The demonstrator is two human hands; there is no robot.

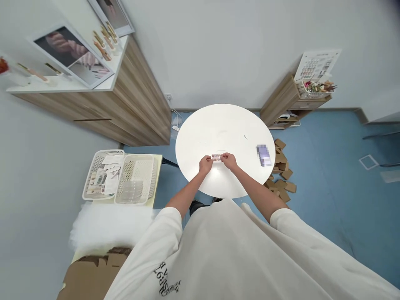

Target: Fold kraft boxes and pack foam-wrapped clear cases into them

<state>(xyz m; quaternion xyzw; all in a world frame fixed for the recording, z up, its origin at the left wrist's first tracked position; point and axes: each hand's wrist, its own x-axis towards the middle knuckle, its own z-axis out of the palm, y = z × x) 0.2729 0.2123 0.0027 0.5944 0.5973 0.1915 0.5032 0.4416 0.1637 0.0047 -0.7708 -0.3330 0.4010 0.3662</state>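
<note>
A small clear-and-white set of press-on nails point(216, 158), pinkish brown and in two rows, is held level just above the middle of the round white table point(200, 129). My left hand point(205, 164) pinches its left edge between thumb and fingers. At the opposite edge, the fingers of my right hand point(229, 161) are closed on it too. Whether the set rests on the tabletop or hovers slightly over it, I cannot tell.
A blurred purple object point(264, 155) and a small dark thin item point(245, 137) lie on the table. White baskets point(150, 179) stand at left, near cardboard point(93, 273). Boxes point(283, 166) sit on the floor at right. Wooden cabinets point(143, 91) line the wall.
</note>
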